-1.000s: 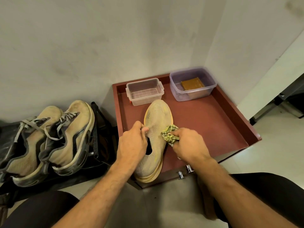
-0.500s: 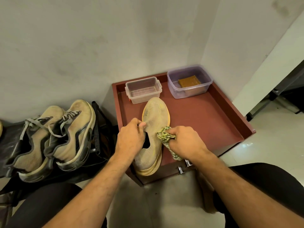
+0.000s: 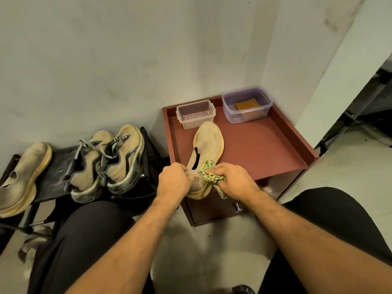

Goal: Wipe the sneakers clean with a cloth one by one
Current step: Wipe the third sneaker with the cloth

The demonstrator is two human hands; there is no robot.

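Heel toward me, toe pointing away: the sneaker runs lengthwise between my two hands.

I see the sneaker (image 3: 206, 149) lying on the red desk (image 3: 265, 149), its long axis running from the near edge, where the heel overhangs slightly, out to the toe just beside the clear box (image 3: 195, 113). My left hand (image 3: 174, 181) is clenched on the heel collar from the left side, pinning it. My right hand (image 3: 234, 180) is closed around the green cloth (image 3: 209, 171), which is pressed against the right side of the heel. Both hands sit at the near end, so I judge the next stroke has to travel away from me along the shoe; the right hand is the one placed for it. Three more sneakers (image 3: 118, 160) wait on the black rack (image 3: 55, 164) to my left.
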